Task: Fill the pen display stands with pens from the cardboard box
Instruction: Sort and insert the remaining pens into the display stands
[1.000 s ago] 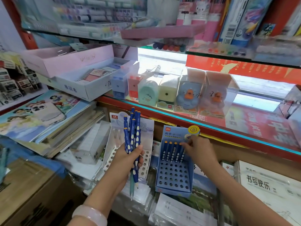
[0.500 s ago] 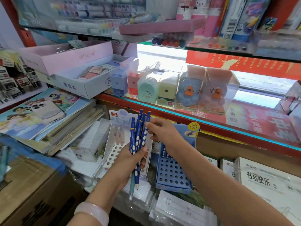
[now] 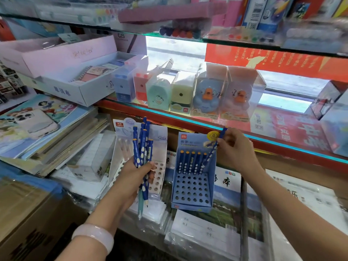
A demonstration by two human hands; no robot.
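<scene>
Left hand point(image 3: 134, 172) grips a bundle of blue pens point(image 3: 141, 147), fingers curled round the barrels, caps fanned upward, tips pointing down toward the near edge. One lighter teal pen point(image 3: 140, 205) hangs lowest in the bundle. A pale bangle point(image 3: 94, 236) sits on that wrist.

Right hand point(image 3: 235, 147) pinches a single blue pen point(image 3: 213, 149) near its upper end; the pen is tilted, lower end at the back row of the blue display stand point(image 3: 192, 187), right of five pens point(image 3: 192, 160) standing upright there. Whether its tip is seated in a hole, cannot tell. The stand's nearer rows of holes are unfilled.

White display stand point(image 3: 158, 176) just left of the blue one, partly behind the left hand.

Both stands rest on stacked wrapped notebooks point(image 3: 207, 232). Cardboard box point(image 3: 24, 213) at near left. Glass shelf point(image 3: 207, 127) above carries boxed sharpeners point(image 3: 209, 95).
</scene>
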